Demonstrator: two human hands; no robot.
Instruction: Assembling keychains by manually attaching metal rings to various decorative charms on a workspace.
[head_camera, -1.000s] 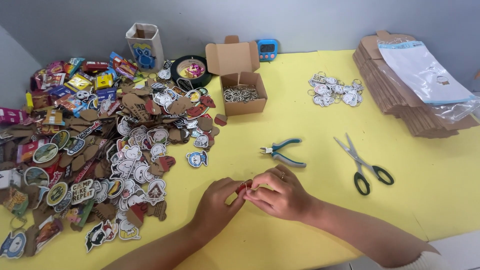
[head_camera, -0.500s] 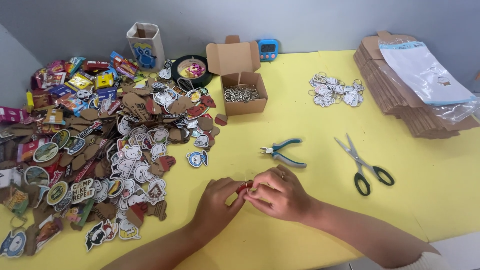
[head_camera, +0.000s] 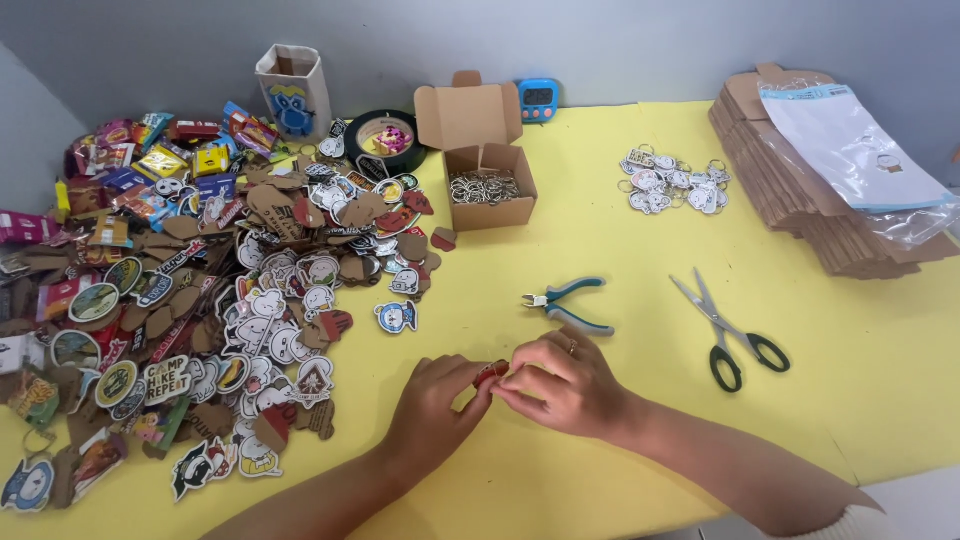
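nothing has moved since the earlier frame: left hand (head_camera: 432, 402) and right hand (head_camera: 562, 383) still pinch the small red charm (head_camera: 490, 373) together above the yellow table (head_camera: 600, 250), just below the pliers (head_camera: 566, 301). keep it steady, grip near the hole.

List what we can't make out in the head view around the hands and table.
- Small red piece: mostly covered by the fingertips of the left hand and right hand; its shape is unclear.
- Open cardboard box: metal bits inside are too small to identify.
- Pile of flat cutouts: cut off by the left frame edge.
- Flat carton stack: partly under a plastic bag, cut off at the right edge.
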